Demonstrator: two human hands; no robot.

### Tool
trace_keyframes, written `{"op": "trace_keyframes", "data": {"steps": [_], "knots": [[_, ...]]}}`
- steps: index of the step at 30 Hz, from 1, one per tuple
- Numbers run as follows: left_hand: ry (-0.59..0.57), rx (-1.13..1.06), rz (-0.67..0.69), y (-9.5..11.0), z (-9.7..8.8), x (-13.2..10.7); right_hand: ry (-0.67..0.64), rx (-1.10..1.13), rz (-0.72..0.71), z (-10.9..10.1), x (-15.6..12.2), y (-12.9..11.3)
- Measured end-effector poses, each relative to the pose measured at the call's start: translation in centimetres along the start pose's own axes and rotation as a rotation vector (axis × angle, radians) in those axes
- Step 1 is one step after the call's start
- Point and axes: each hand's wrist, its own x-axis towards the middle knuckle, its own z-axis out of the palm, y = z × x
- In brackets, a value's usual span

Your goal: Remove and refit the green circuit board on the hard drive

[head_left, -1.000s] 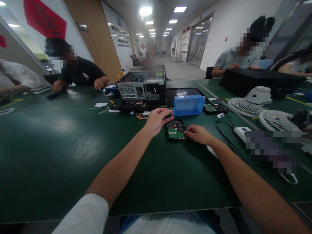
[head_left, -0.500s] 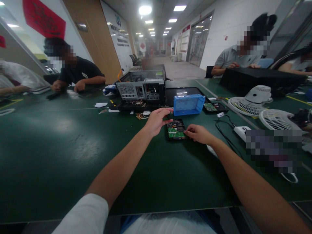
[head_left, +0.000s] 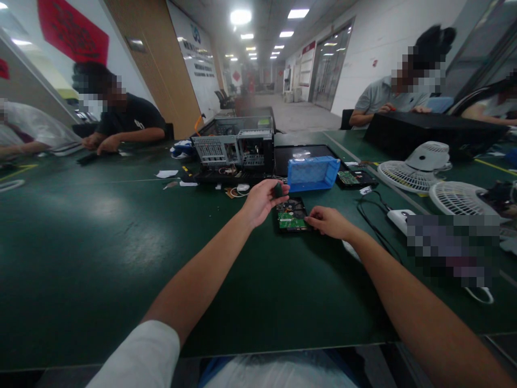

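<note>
A hard drive (head_left: 293, 220) lies flat on the green table, its green circuit board and black casing facing up. My right hand (head_left: 325, 221) has thumb and fingers pinched at the drive's right edge. Above the drive's upper left corner, my left hand (head_left: 262, 202) is curled, thumb and fingers brought round toward each other. A dark green patch shows between those fingers; I cannot tell whether it is a small object or the table behind. Just beyond the drive, a blue plastic bin (head_left: 313, 173) rests on its side.
An opened computer case (head_left: 234, 148) stands at the back centre. Another drive with a green board (head_left: 357, 178) lies right of the bin. White fan parts (head_left: 412, 167), black cables (head_left: 375, 215) and a white power strip (head_left: 399, 218) lie to the right. Other people sit across the table.
The fingers of my left hand have curled in, and a dark green patch now shows between them. My right hand and the hard drive have stayed put. A person at left has shifted their hands.
</note>
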Motion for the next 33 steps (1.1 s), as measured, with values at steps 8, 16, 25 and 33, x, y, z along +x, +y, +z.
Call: {"op": "trace_keyframes", "data": {"steps": [8,16,25,33], "knots": [[-0.027,0.086,0.014,0.0,0.2,-0.4,-0.012,0.009,-0.005,0.0,0.0,0.1],[-0.046,0.183,0.030,0.4,0.2,-0.7,-0.002,-0.008,0.002,0.0,0.1,0.0],[-0.004,0.097,0.012,0.6,0.8,-0.9,-0.016,-0.012,-0.017,-0.1,0.0,0.0],[0.014,0.085,0.039,0.9,0.7,-0.8,-0.009,-0.017,-0.004,-0.1,-0.1,-0.2]]}}
